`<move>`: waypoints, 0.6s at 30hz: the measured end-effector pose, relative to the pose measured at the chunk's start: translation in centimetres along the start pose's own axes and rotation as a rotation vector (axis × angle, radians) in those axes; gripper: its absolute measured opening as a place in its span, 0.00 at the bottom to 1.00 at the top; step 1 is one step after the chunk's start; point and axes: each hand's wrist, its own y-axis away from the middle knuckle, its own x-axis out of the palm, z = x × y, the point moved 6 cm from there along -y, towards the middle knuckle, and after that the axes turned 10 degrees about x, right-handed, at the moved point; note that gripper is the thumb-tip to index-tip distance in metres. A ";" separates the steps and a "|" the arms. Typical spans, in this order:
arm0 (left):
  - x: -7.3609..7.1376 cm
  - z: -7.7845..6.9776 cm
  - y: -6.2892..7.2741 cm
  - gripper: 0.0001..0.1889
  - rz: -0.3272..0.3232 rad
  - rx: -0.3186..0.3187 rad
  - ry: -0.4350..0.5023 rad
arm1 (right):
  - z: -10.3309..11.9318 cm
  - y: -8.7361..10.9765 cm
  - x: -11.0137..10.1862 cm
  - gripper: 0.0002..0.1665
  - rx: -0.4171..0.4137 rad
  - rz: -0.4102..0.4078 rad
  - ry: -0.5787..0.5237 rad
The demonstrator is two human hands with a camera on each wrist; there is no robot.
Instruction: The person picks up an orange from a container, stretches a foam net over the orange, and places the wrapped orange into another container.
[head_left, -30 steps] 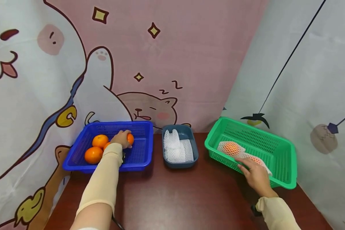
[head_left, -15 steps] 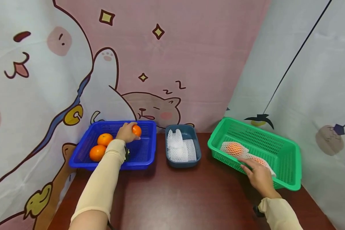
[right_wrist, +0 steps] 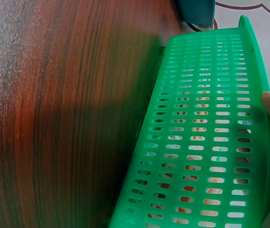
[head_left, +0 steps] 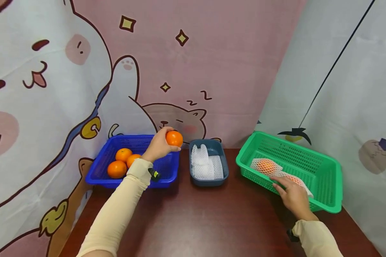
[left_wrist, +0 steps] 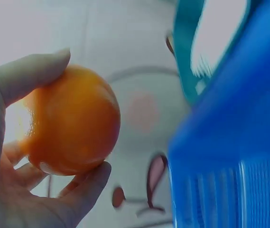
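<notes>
In the head view my left hand (head_left: 158, 145) holds an orange (head_left: 174, 139) above the right back part of the blue basket (head_left: 173, 174). The left wrist view has my thumb (left_wrist: 35, 71) on one side of the orange (left_wrist: 80, 121) and fingers on the other. Several more oranges (head_left: 117, 169) lie in the basket, one partly behind my wrist. My right hand (head_left: 294, 200) rests on the near rim of the green basket (head_left: 323, 178). Just inside that rim lie two oranges (head_left: 266, 166) in white foam nets, the nearer one partly covered by my hand.
Between the two baskets stands a small dark teal bin (head_left: 209, 182) with white foam nets (head_left: 203, 166) in it. All three sit at the back of a dark brown table (head_left: 209, 217). A printed cloth (head_left: 228, 71) hangs behind and at both sides.
My left hand has lifted the orange out of the blue basket and carried it up and to the right. My right hand stays at the green basket's rim. The head view has shifted slightly.
</notes>
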 end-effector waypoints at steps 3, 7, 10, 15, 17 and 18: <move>0.9 -2.3 0.9 0.42 0.018 0.028 0.020 | -0.1 0.0 0.0 0.26 -0.001 0.001 -0.006; 2.6 -4.7 2.4 0.42 0.049 0.070 0.032 | -0.1 0.1 -0.1 0.25 0.000 0.001 -0.009; 4.1 -6.1 3.9 0.41 0.074 0.112 0.042 | 0.0 0.1 -0.1 0.24 0.003 0.006 -0.005; 7.6 -7.5 6.9 0.41 0.146 0.161 0.027 | 0.0 0.0 -0.1 0.23 0.010 0.016 -0.002; 9.0 -7.8 8.0 0.41 0.177 0.169 0.024 | 0.0 0.0 -0.2 0.23 0.013 0.015 -0.005; 9.8 -7.9 8.6 0.41 0.192 0.167 0.027 | 0.0 0.0 -0.2 0.23 0.015 0.013 -0.004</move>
